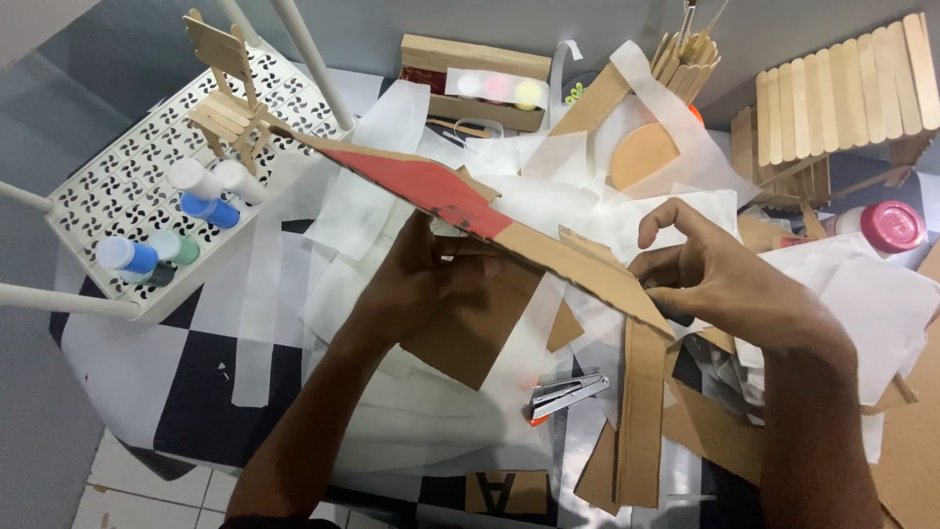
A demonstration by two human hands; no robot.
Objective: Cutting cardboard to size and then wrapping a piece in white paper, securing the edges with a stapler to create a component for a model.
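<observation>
A long cardboard strip (578,260), painted red along its left part (421,186), runs slanting from upper left to lower right above the table. My left hand (416,289) grips it from below near its middle. My right hand (720,279) pinches its lower right end, index finger lifted. A brown cardboard piece (480,333) hangs under my left hand.
White paper sheets (392,411) and cardboard scraps (641,421) cover the checkered table. A silver stapler (566,395) lies at centre front. A white perforated tray (117,186) at left holds small paint bottles (208,206) and a stick chair (230,83). Ice-cream-stick structures (842,93) stand at back right.
</observation>
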